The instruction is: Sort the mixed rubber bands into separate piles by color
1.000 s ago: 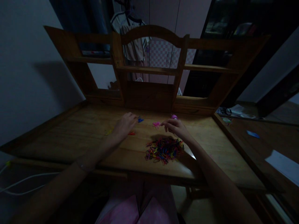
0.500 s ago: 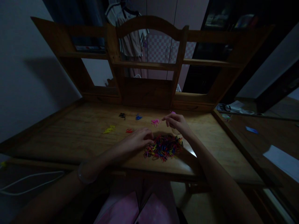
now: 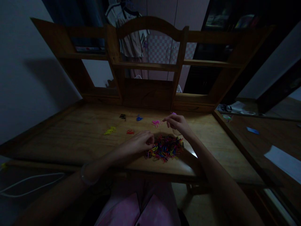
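Note:
A heap of small mixed-colour rubber bands (image 3: pixel 166 149) lies near the desk's front edge. My left hand (image 3: pixel 143 141) is at the heap's left side, thumb and fingertips drawn together in a pinch; what is between them is too dark to make out. Beyond the heap, my right hand (image 3: pixel 176 123) hovers with its index finger stretched toward a small group of pink rubber bands (image 3: pixel 155 123), thumb apart from it. Sorted by colour, further groups lie to the left: blue bands (image 3: pixel 139 118), black bands (image 3: pixel 122 116), red bands (image 3: pixel 130 131) and yellow bands (image 3: pixel 110 130).
A wooden shelf unit (image 3: pixel 148 66) rises along the back of the desk (image 3: pixel 77 135). To the right, a lower surface carries white paper (image 3: pixel 283 161) and a blue card (image 3: pixel 253 130). A wall (image 3: pixel 28 75) borders the left side. The room is dim.
The fingers of my left hand have closed toward the thumb at the heap's edge. My right hand has hardly moved, and the bands lie as before.

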{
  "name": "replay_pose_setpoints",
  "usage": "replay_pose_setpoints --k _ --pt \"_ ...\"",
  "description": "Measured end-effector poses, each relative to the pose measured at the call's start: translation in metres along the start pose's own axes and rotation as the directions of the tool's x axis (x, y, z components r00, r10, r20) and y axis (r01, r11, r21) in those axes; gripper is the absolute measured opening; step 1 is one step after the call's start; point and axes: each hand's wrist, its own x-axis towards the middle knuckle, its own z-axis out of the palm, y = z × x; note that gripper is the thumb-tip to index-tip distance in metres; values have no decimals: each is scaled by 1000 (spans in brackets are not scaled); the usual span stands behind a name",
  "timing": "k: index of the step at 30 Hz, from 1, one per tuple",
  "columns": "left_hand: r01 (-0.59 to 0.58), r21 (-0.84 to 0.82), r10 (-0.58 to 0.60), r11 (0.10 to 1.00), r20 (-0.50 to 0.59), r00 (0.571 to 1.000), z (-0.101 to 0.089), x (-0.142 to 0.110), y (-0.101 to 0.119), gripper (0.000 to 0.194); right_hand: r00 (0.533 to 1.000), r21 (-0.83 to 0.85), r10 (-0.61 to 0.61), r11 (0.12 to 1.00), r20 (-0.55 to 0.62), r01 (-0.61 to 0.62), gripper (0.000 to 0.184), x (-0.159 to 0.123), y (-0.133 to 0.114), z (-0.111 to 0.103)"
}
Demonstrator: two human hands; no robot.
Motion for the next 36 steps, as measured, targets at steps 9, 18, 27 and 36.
replay_pose_setpoints --k 9,18,27,36 --pt "58 -204 -58 977 2 998 -2 6 -7 14 1000 -31 -19 999 -1 19 24 1 1 -1" --pt "175 -500 -216 848 -25 976 1 4 3 26 1000 -46 3 999 6 -2 27 0 0 0" --pt "283 -649 -374 706 -2 927 9 4 -3 29 1000 -29 -2 1000 21 3 26 0 0 0" --pt "147 -446 -207 883 -90 974 -5 -5 8 21 1000 -39 19 999 20 -18 24 0 0 0"
